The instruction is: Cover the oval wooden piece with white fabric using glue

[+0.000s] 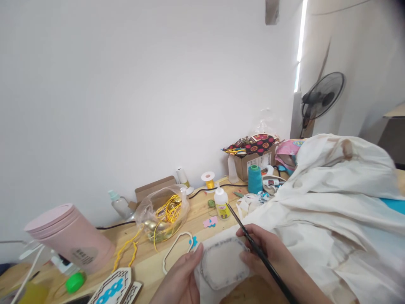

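My left hand (185,274) grips the left edge of a thin white piece (224,264) with a rounded, grey-patterned outline, thumb on top. My right hand (267,255) is closed around a long black stick (261,254) that tapers to a point at its upper left; its exact kind is unclear. The fingers of that hand also touch the right edge of the white piece. Just beyond lie a pale oval frame (167,253), a small blue flower shape (193,242) and pink-and-blue cut-outs (210,222). A white squeeze bottle with a yellow label (221,202) stands upright past the stick's tip.
A pink canister (69,236) and a plastic bag with yellow cord (163,215) stand left. Patterned panels (112,287) lie at front left. A teal thread cone (255,179), a spool (208,179) and a cardboard box (249,164) stand behind. White cloth (341,202) covers the right side.
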